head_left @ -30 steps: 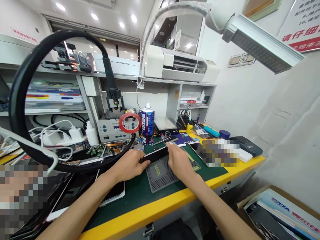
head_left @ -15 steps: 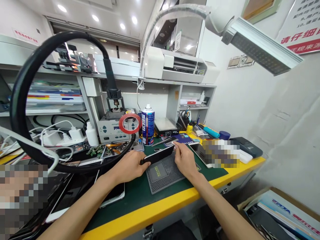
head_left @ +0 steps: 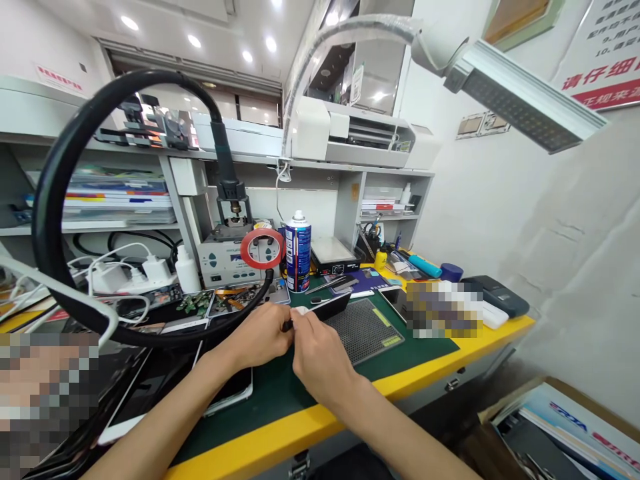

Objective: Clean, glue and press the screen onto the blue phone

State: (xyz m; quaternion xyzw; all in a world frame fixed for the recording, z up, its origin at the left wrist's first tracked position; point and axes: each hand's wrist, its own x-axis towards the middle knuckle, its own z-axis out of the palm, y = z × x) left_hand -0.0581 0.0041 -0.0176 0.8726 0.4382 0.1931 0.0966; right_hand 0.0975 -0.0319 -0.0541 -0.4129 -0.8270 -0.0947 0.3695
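Left hand (head_left: 260, 337): fingers curled closed round the left end of the black phone (head_left: 327, 308); firm grip.
Right hand (head_left: 320, 357): thumb and forefinger pinched tight on that same end. We see a small pale bit at the tips, tool or nail we cannot tell.
Phone position: held tilted, low over the green bench mat (head_left: 280, 390). Its far end reaches the edge of the grey mesh pad (head_left: 365, 327).
Progress: we judge it early. The phone looks whole, with no screen or cover apart from it.
Writing: wall sign (head_left: 607, 70) has red Chinese, "请仔细" readable. We cannot read the blue spray can (head_left: 299, 253) label or the pad's yellow strip.
Nearby: red tape roll (head_left: 263, 248), rework station (head_left: 225, 257).
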